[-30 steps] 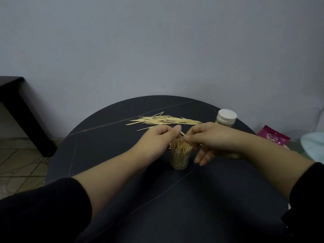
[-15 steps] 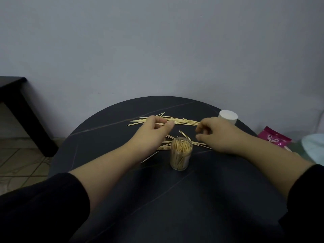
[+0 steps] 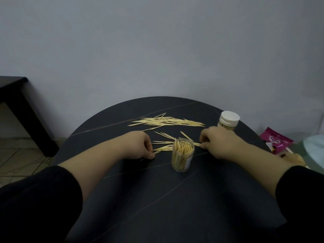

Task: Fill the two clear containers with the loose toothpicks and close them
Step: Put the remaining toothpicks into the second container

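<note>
An open clear container [image 3: 182, 156] full of upright toothpicks stands in the middle of the dark round table [image 3: 157, 199]. A second container with a white lid [image 3: 228, 120] stands shut at the back right. A long heap of loose toothpicks [image 3: 168, 121] lies behind, and a smaller scatter [image 3: 163, 146] lies just beyond the open container. My left hand [image 3: 138, 145] rests curled on the table with its fingertips at the left ends of that scatter. My right hand [image 3: 219, 142] pinches the right ends of a few toothpicks beside the container.
A pink packet [image 3: 275, 142] and a pale blue object [image 3: 315, 149] lie off the table's right edge. A dark bench [image 3: 19, 102] stands at the left against the wall. Tiled floor shows below it.
Both hands left the container's mouth, reached back to the loose toothpicks, then came down to the table on either side of the small scatter.
</note>
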